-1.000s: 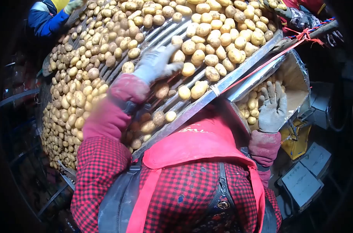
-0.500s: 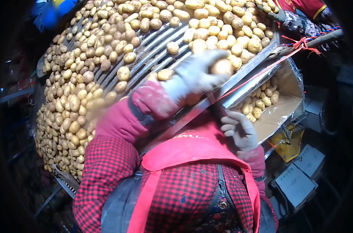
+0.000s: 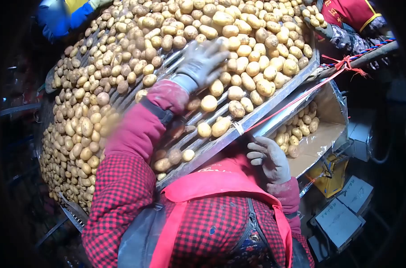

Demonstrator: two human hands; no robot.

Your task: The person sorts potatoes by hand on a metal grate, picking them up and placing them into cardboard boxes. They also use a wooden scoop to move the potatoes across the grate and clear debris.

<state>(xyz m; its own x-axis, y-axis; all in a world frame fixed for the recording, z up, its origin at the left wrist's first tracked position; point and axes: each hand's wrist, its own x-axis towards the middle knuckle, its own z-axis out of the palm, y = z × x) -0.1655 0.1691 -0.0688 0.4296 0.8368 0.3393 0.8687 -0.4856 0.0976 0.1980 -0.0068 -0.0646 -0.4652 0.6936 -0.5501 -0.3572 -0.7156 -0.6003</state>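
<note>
My left hand (image 3: 202, 64), in a grey work glove, lies with spread fingers on the slatted sorting table, touching the edge of the potato pile (image 3: 252, 53). No potato shows in its grasp. Several loose potatoes (image 3: 220, 127) rest on the slats between that hand and the table's metal rim (image 3: 274, 100). My right hand (image 3: 273, 161), gloved too, hangs just outside the rim beside the carton, its fingers loosely bent and apart with nothing visible in them. Below the rim, a foil-edged carton (image 3: 321, 142) contains potatoes (image 3: 301, 127).
A red cord (image 3: 297, 97) runs along the rim to a pole (image 3: 368, 50). At upper right, a co-worker's gloved hand (image 3: 323, 29) is near the pile; another person's blue sleeve (image 3: 81, 18) shows at upper left. White boxes (image 3: 339, 223) and a yellow container (image 3: 330, 176) stand lower right.
My left hand has moved left and up, away from the potato it was at near the rim. More loose potatoes now show by the rim. My right hand has barely shifted.
</note>
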